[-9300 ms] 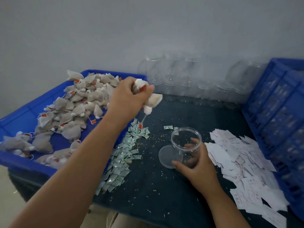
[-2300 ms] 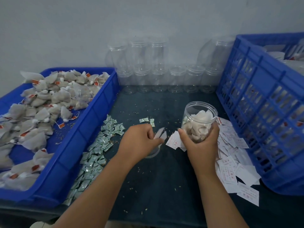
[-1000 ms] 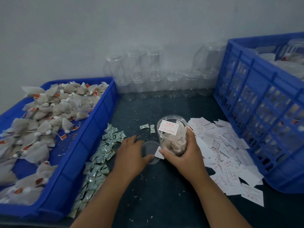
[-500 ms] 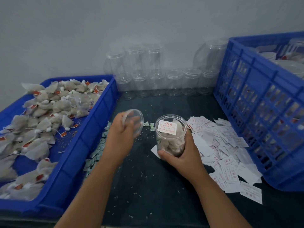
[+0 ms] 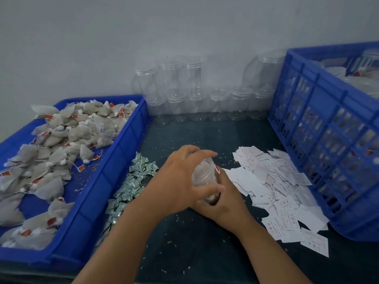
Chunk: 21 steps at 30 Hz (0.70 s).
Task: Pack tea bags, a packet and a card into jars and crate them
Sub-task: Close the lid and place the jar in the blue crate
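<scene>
A clear jar (image 5: 203, 177) stuffed with tea bags stands on the dark table in the middle. My right hand (image 5: 223, 199) grips its lower part from the right. My left hand (image 5: 180, 177) curls over the jar's mouth, fingers round the rim where the clear lid sits; the lid itself is mostly hidden under the palm. A red tag pokes out at the jar's right shoulder. Loose tea bags (image 5: 53, 152) fill the blue tray (image 5: 114, 167) on the left. Small green packets (image 5: 133, 181) lie beside the tray. White cards (image 5: 272, 185) are heaped to the right of the jar.
Empty clear jars (image 5: 196, 103) are stacked in two rows against the back wall. A tall blue crate (image 5: 324, 140) at the right holds capped jars. Tea crumbs are scattered over the table.
My left hand picked the clear lid off the table, lifted it, and has now brought it down over the jar's mouth. My right hand kept holding the jar.
</scene>
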Each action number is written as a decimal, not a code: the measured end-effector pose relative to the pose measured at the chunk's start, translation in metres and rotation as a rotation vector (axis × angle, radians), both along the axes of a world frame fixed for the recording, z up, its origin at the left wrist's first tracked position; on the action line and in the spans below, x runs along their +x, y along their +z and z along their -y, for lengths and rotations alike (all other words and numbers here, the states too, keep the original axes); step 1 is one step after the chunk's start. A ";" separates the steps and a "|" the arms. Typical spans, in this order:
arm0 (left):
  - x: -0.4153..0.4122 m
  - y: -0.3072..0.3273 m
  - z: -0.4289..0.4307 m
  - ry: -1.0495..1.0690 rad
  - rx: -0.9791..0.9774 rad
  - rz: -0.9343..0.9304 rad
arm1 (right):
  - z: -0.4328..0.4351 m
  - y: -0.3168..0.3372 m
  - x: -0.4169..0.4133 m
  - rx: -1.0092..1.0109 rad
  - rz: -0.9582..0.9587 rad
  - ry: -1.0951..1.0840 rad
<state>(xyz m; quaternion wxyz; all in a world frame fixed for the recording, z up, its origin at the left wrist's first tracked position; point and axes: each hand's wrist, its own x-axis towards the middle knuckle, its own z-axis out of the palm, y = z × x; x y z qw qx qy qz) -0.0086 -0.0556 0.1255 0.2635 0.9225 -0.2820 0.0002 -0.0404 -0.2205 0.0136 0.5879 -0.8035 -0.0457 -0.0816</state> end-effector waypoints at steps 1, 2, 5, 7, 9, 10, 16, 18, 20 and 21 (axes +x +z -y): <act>0.000 0.001 0.001 0.006 0.008 0.022 | 0.000 0.000 0.000 -0.001 0.003 -0.005; 0.000 0.001 0.003 0.016 0.014 0.038 | 0.000 0.000 0.000 0.000 0.007 -0.010; -0.001 0.003 0.007 0.031 0.024 0.046 | 0.002 0.001 -0.001 0.001 0.023 -0.013; -0.002 0.004 0.009 0.053 -0.003 0.045 | 0.001 0.002 -0.001 -0.012 0.038 -0.012; -0.004 0.003 0.013 0.104 -0.041 0.067 | 0.000 0.005 -0.001 -0.043 0.066 -0.018; -0.005 0.001 0.016 0.144 -0.054 0.083 | 0.000 0.007 -0.001 -0.053 0.080 -0.022; -0.008 -0.002 0.032 0.323 -0.158 0.108 | -0.003 0.006 -0.002 -0.020 0.103 -0.033; -0.006 0.002 0.030 0.335 -0.225 0.063 | -0.002 0.004 -0.002 -0.020 0.098 -0.046; -0.003 0.006 0.027 0.331 -0.255 0.018 | 0.000 0.002 -0.001 -0.032 0.081 -0.065; -0.002 0.008 0.026 0.328 -0.249 0.002 | 0.000 0.000 0.000 -0.041 0.078 -0.074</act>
